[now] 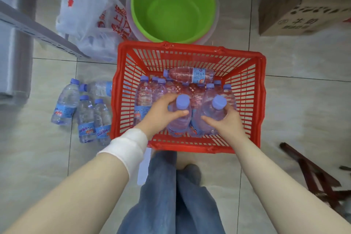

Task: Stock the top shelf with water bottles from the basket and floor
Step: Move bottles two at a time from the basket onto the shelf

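- Water bottles (86,119) are sitting in a small cluster on the floor (47,157), just beside the basket's left wall, and nobody is touching them.
- A white plastic bag (91,15) is slumping behind that cluster, next to a green basin (173,5) that is standing just beyond the basket.
- The red basket (190,48) is holding plenty more bottles, caps up and packed close. One is lying across the others at the far end.
- The left hand (161,112), with a bandage round the wrist, is curling over the shoulder of an upright bottle (180,121) near the basket's front wall, thumb and fingers clamped on it.
- The right hand (226,121) is gripping the neighbouring bottle (212,112) the same way, and the pair are standing side by side, close to touching.
- A cardboard box (303,5) is sitting far off to the right, well apart.
- The top shelf is not showing, so I cannot tell how many bottles are already up there.
- With the basket this full and the floor cluster untouched, most of the stocking is looking undone, and this pair seems ready for lifting out.
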